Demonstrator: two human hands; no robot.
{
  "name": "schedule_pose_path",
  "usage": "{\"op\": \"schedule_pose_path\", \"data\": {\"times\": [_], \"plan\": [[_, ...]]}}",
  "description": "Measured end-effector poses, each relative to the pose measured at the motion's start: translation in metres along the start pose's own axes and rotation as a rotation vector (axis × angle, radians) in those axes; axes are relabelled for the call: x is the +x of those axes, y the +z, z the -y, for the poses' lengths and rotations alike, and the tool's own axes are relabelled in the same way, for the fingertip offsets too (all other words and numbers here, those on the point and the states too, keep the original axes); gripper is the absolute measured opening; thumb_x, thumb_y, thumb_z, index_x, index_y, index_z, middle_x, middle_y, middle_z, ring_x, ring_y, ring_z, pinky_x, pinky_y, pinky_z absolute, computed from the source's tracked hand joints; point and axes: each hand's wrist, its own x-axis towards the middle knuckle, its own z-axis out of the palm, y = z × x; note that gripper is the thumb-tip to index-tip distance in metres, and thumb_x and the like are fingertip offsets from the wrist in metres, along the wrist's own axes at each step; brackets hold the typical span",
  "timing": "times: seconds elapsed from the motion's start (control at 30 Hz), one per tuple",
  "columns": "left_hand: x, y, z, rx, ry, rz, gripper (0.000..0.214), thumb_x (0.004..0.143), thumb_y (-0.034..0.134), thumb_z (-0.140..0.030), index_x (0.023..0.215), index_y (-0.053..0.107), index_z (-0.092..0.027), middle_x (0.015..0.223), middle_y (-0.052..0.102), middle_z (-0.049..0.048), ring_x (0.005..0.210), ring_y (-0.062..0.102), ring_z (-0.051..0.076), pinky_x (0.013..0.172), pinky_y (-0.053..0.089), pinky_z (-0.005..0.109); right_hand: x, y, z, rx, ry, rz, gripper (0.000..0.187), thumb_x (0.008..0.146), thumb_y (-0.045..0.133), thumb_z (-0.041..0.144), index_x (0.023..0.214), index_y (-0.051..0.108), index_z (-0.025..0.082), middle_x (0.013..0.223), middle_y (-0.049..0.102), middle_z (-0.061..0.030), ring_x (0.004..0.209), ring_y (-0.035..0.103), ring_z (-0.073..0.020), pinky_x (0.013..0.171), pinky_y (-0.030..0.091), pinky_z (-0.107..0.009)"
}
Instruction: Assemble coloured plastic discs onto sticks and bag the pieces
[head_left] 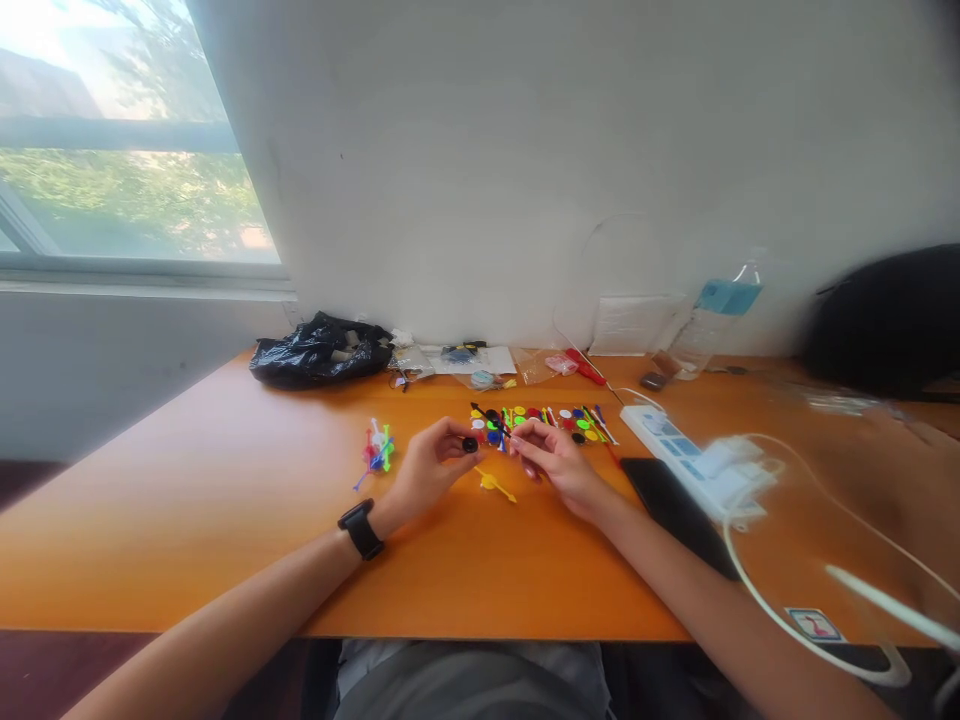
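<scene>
A small black plastic disc (pixel 470 444) is pinched between the thumb and fingers of my left hand (pixel 435 462), which wears a black watch. My right hand (pixel 555 458), just across from it, has its fingertips closed on a black arrow-shaped piece (pixel 486 414) whose tip points up and left. Below and between the hands lies a yellow arrow spinner (pixel 489 482) on the table. To the left is a pile of arrow spinners (pixel 379 450) in several colours. Behind my hands, coloured discs and arrows (pixel 583 424) lie spread out, partly hidden by my fingers.
At the right are a white power strip (pixel 660 432) with plugs and cables, a black phone (pixel 667 505) and another person's blurred hand (pixel 919 470). A black plastic bag (pixel 315 352), small packets and a clear bottle (pixel 701 330) stand along the wall.
</scene>
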Motion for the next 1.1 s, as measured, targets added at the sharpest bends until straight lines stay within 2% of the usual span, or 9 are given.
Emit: {"op": "schedule_pose_path", "data": {"times": [0.1, 0.2, 0.37, 0.53, 0.63, 0.87, 1.1], "plan": [[0.0, -0.001, 0.0, -0.022, -0.015, 0.006, 0.033, 0.082, 0.086, -0.036, 0.104, 0.071, -0.016, 0.105, 0.077, 0.0098, 0.093, 0.073, 0.02, 0.087, 0.06, 0.034, -0.001, 0.0, 0.0, 0.029, 0.012, 0.024, 0.04, 0.078, 0.084, 0.053, 0.091, 0.064, 0.021, 0.084, 0.064, 0.0009, 0.056, 0.047, -0.0079, 0.05, 0.035, -0.024], [0.0, -0.001, -0.003, -0.019, -0.014, 0.03, 0.033, 0.083, 0.085, -0.037, 0.106, 0.074, -0.016, 0.104, 0.077, 0.0103, 0.094, 0.072, 0.021, 0.087, 0.06, 0.034, -0.002, 0.001, -0.001, 0.032, 0.026, 0.057, 0.04, 0.079, 0.084, 0.052, 0.092, 0.064, 0.02, 0.082, 0.062, 0.0018, 0.056, 0.047, -0.0077, 0.05, 0.033, -0.024], [0.0, 0.001, -0.003, -0.025, -0.022, 0.018, 0.031, 0.08, 0.087, -0.033, 0.104, 0.076, -0.016, 0.101, 0.079, 0.0097, 0.092, 0.074, 0.022, 0.086, 0.06, 0.034, -0.002, 0.003, -0.006, -0.075, -0.005, 0.127, 0.039, 0.082, 0.081, 0.055, 0.089, 0.064, 0.021, 0.067, 0.049, 0.006, 0.052, 0.037, -0.0082, 0.049, 0.025, -0.024], [-0.003, 0.001, -0.005, 0.026, -0.028, 0.032, 0.026, 0.08, 0.085, -0.028, 0.102, 0.078, -0.016, 0.101, 0.08, 0.0092, 0.093, 0.075, 0.022, 0.087, 0.061, 0.034, 0.001, 0.001, -0.017, -0.254, -0.159, 0.129, 0.03, 0.09, 0.075, 0.049, 0.089, 0.067, 0.021, 0.079, 0.06, 0.0009, 0.066, 0.05, -0.0129, 0.061, 0.039, -0.027], [-0.004, 0.001, -0.011, 0.035, -0.035, 0.05, 0.028, 0.081, 0.085, -0.03, 0.104, 0.079, -0.016, 0.104, 0.08, 0.0098, 0.096, 0.075, 0.023, 0.089, 0.061, 0.034, 0.001, 0.0, -0.019, -0.329, -0.214, 0.109, 0.028, 0.093, 0.071, 0.048, 0.09, 0.068, 0.021, 0.084, 0.063, -0.001, 0.072, 0.055, -0.0154, 0.067, 0.043, -0.028], [-0.005, 0.003, -0.023, 0.04, -0.031, 0.078, 0.031, 0.089, 0.079, -0.039, 0.108, 0.079, -0.014, 0.11, 0.08, 0.0116, 0.101, 0.074, 0.025, 0.092, 0.06, 0.034, 0.0, 0.001, -0.012, -0.33, -0.254, 0.072, 0.026, 0.093, 0.071, 0.046, 0.09, 0.068, 0.021, 0.084, 0.065, -0.0016, 0.074, 0.056, -0.0164, 0.068, 0.043, -0.029], [-0.004, 0.002, -0.011, 0.066, -0.018, 0.056, 0.031, 0.087, 0.081, -0.038, 0.11, 0.078, -0.016, 0.109, 0.08, 0.0105, 0.099, 0.075, 0.024, 0.089, 0.059, 0.033, 0.002, -0.004, -0.018, -0.343, -0.241, 0.074, 0.024, 0.092, 0.072, 0.043, 0.087, 0.068, 0.021, 0.078, 0.061, -0.0003, 0.067, 0.05, -0.0147, 0.061, 0.037, -0.028]]}}
